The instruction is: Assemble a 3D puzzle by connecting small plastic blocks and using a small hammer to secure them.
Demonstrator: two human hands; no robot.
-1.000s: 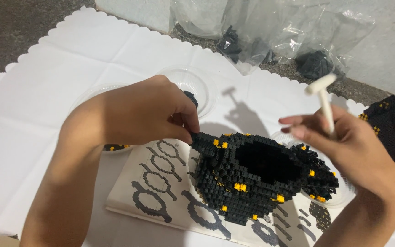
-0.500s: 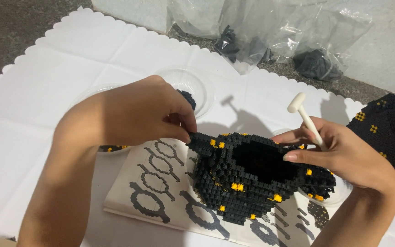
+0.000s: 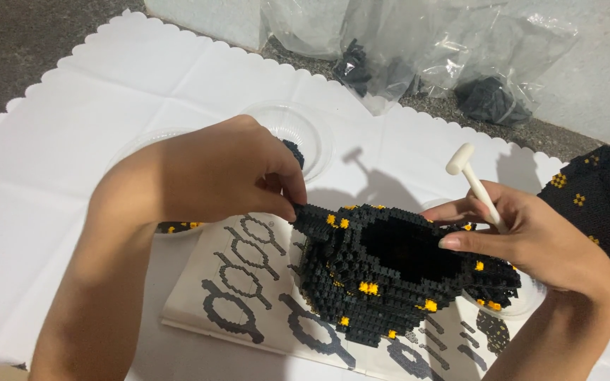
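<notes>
Head view, one moment. A hollow black brick model [image 3: 390,279] with scattered yellow studs sits at 5 o'clock of frame centre, resting on an open instruction booklet [image 3: 248,310] printed with dark chain-like figures. The booklet lies on a white scalloped mat [image 3: 93,106].

Left hand [image 3: 213,173]: comes in from 8 o'clock, fingers curled narrow, thumb and forefinger pinched at the model's upper left rim, at about 10 o'clock on the model. Whether a single brick sits between the fingertips cannot be told; the pinch touches the rim.

Right hand [image 3: 531,240]: comes in from 4 o'clock, closed around the handle of a small white mallet [image 3: 471,180], whose head points to 11 o'clock, above the hand. Its fingertips rest on the model's right rim, at about 2 o'clock on the model.

Surroundings: a clear round dish [image 3: 298,130] holding some black bricks lies just behind the left hand, at 12 o'clock of it. Clear plastic bags [image 3: 418,49] with dark pieces lie at 12 to 1 o'clock, beyond the mat. A second black and yellow built section [image 3: 601,197] stands at the 3 o'clock edge.
</notes>
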